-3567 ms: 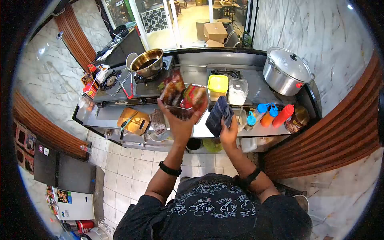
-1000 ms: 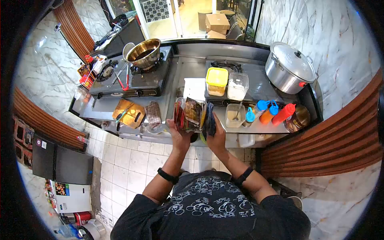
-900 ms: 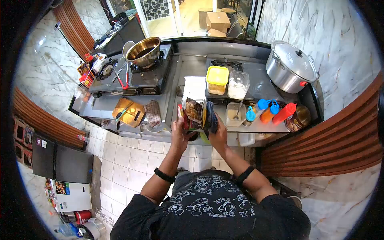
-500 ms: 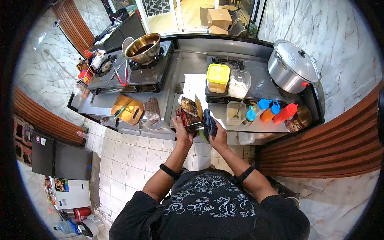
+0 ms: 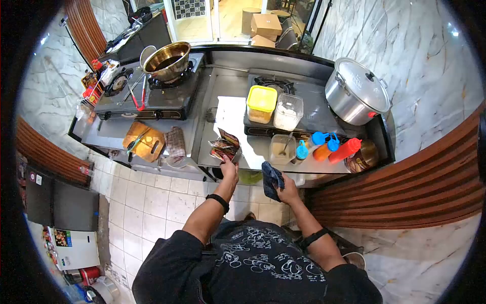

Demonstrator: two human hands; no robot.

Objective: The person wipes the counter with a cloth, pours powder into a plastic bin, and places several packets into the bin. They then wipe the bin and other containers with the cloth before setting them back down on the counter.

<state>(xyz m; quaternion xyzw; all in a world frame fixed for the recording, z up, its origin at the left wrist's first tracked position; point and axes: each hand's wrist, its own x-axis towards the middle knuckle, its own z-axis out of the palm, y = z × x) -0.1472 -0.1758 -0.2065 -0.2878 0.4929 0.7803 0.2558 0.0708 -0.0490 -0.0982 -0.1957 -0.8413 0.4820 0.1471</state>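
My left hand (image 5: 229, 169) is at the counter's front edge, its fingers closed on a few printed packets (image 5: 225, 144) in dark, red and yellow colours. They stand fanned out over the metal counter, beside a white sheet (image 5: 230, 114). Bunched in my right hand (image 5: 288, 190) is a dark blue cloth (image 5: 272, 181), which hangs in front of the counter edge. Behind the cloth stands a clear tub (image 5: 281, 149) with a spoon in it.
At the left, a brass-coloured pot (image 5: 166, 63) of dark liquid sits on a stove, with red-handled tongs (image 5: 137, 96) nearby. A knife lies on a wooden board (image 5: 144, 139). Rightward are a yellow-lidded container (image 5: 261, 103), squeeze bottles (image 5: 345, 151) and a large lidded pot (image 5: 357, 93).
My hands have moved apart. The left has gone forward over the counter with the packets; the right has drawn back and to the right with the cloth. The view has shifted slightly.
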